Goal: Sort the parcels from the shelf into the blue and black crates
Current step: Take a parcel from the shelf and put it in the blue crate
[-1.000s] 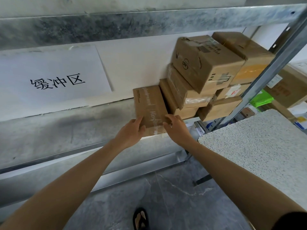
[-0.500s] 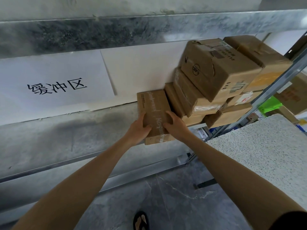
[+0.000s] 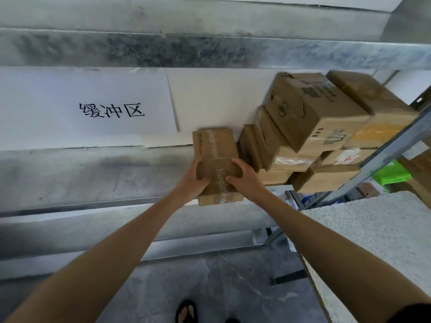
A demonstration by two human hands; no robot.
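Flat brown cardboard parcel (image 3: pixel 215 150) juts past the grey metal shelf's (image 3: pixel 93 173) front edge above a grey marbled floor (image 3: pixel 233 287), left hand (image 3: pixel 193 183) and right hand (image 3: pixel 247 180) both gripping its near end. Stacked brown cartons (image 3: pixel 314 120) stand just right; a white paper sign (image 3: pixel 88 106) hangs behind.

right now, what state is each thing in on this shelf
flat parcel: gripped on both sides, near end overhangs the shelf
left hand: grips the flat parcel's left side
right hand: grips its right side
stacked parcels: closed, piled at the shelf's right end
paper sign: flat, upright behind the shelf
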